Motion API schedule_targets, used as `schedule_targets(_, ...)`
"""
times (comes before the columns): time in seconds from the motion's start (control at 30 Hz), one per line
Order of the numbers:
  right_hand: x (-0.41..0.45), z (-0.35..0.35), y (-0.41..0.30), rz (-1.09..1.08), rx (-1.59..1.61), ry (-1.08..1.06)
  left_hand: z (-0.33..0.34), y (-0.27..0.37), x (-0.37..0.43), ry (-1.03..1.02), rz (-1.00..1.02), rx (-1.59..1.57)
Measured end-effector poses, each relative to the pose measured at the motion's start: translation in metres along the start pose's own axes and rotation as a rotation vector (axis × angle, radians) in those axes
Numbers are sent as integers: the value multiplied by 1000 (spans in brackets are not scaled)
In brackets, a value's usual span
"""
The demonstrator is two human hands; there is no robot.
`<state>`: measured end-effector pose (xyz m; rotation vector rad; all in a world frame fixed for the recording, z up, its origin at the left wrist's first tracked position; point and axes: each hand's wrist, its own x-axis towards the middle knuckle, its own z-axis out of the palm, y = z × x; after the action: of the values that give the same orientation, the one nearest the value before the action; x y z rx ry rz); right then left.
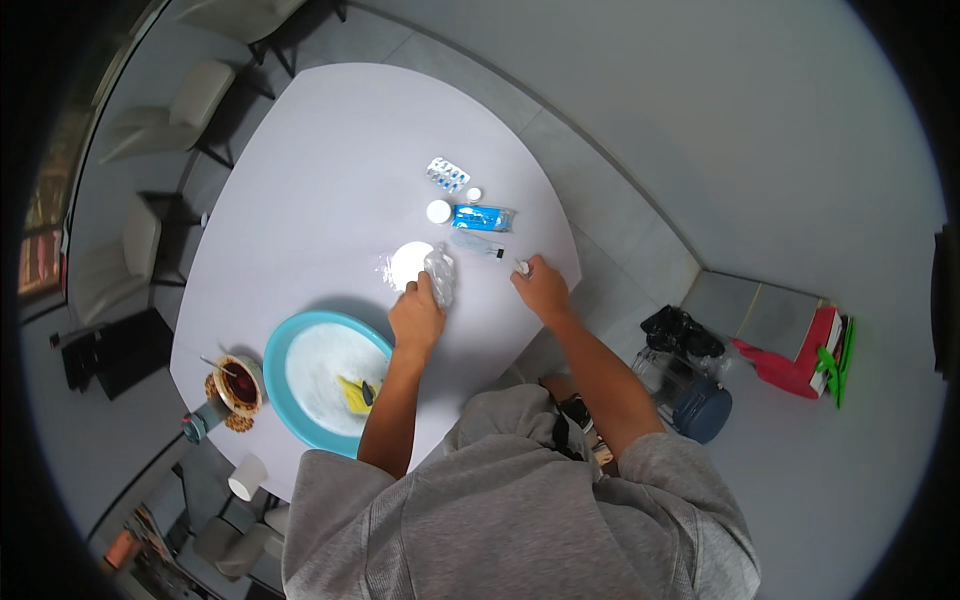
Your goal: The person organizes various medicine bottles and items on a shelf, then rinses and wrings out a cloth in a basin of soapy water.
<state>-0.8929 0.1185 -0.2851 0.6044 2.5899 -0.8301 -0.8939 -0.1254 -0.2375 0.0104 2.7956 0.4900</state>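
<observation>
My left hand (418, 315) pinches crumpled clear plastic film (441, 276) at the edge of a bright white round thing (409, 264), which lies partly in clear wrapping. My right hand (541, 287), near the table's right edge, holds a small white piece (523, 267) between the fingers; its kind is too small to tell. Ahead of the hands lie a clear packet with a black end (478, 245), a blue and clear packet (482, 218), a white round lid or jar (439, 211), a smaller white-capped bottle (474, 195) and a blister pack of blue and white capsules (448, 174).
On the white table (330, 150), a turquoise basin (279, 390) holds suds and a yellow cloth (354, 395). Left of it stand a bowl (251, 405) with dark red contents, a bottle (196, 427) and a white cup (247, 478). A large water bottle (701, 409) is at the right.
</observation>
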Motion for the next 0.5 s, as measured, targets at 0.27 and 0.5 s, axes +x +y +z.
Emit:
schedule_targets(0.27, -68, -9, 69, 186, 348, 12, 5, 71, -31, -161, 475, -75)
schedule_targets(0.5, -182, -16, 181, 369, 725, 458, 16, 163, -40, -449, 1039, -17)
